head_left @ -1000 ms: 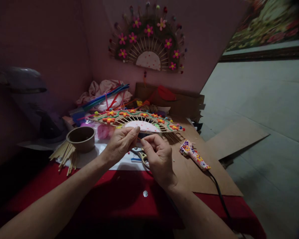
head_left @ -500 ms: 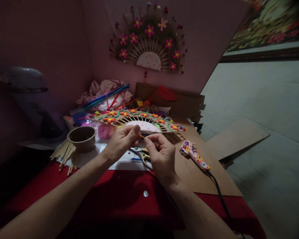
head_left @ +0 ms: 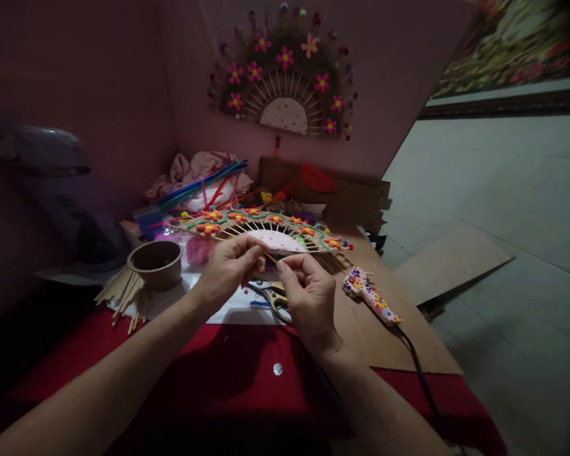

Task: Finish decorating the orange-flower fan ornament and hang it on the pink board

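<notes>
A short orange strand (head_left: 271,257), too small to tell whether yarn or pipe cleaner, is stretched between my two hands. My left hand (head_left: 235,266) pinches one end between thumb and fingers. The other end sits in the pinch of my right hand (head_left: 308,297). Scissors (head_left: 276,299) with brass-coloured handles lie beneath, partly covered by my right hand. Just behind my hands, a half-round fan (head_left: 275,240) of sticks carries orange flowers, a green wavy line and coloured ball tips. A flower-patterned glue gun (head_left: 370,296) rests to the right.
Left of my hands stands a round brown bowl (head_left: 155,265) beside a bundle of wooden sticks (head_left: 126,296). Pipe cleaners (head_left: 204,183) and cloth are heaped behind. Cardboard (head_left: 399,345) covers the table's right side, crossed by the black cord (head_left: 415,361). Another fan (head_left: 285,82) hangs on the wall.
My left thumb has lowered and bent slightly, and more of the orange strand shows between my hands. My right hand has barely shifted. The things on the table are unmoved.
</notes>
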Tool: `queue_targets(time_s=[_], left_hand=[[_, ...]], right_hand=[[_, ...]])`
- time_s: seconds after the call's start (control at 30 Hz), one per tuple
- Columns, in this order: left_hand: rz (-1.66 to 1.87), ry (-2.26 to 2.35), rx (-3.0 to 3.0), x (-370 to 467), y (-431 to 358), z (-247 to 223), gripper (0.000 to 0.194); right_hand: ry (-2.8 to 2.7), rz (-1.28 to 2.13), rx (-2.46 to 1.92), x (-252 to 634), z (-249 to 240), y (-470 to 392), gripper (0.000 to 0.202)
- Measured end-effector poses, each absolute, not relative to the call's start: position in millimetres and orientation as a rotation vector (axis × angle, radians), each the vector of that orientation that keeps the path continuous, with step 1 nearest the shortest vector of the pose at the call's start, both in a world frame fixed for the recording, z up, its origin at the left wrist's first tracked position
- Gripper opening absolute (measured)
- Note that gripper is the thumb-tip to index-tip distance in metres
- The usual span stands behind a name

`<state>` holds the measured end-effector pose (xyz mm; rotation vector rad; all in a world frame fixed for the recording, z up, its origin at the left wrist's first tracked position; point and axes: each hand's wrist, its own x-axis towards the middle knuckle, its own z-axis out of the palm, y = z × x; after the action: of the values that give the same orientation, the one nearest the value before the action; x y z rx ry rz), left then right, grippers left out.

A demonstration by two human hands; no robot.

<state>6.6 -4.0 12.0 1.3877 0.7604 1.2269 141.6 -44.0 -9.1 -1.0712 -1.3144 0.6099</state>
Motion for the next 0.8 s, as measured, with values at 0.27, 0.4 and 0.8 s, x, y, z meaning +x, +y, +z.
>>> queue_targets(time_s=[0.27,0.4,0.8], left_hand=[[0.972,0.586,1.006,-2.7,-1.0,17.7,0.016],[0.892,0.550,1.047,-1.1,-6.0,18.0,0.020],[0.266,0.412,1.520,-25.9,-90.5,59.7,0.020]], right_hand=[[-1.043,0.633,-0.985,147.4,-6.0,-35.2,0.021],[-0.998,0.663,-0.969,147.5,-4.8,-34.5,0.021],[-1.053,0.648,-0.996,145.6,-4.0,-38.6,0.022]])
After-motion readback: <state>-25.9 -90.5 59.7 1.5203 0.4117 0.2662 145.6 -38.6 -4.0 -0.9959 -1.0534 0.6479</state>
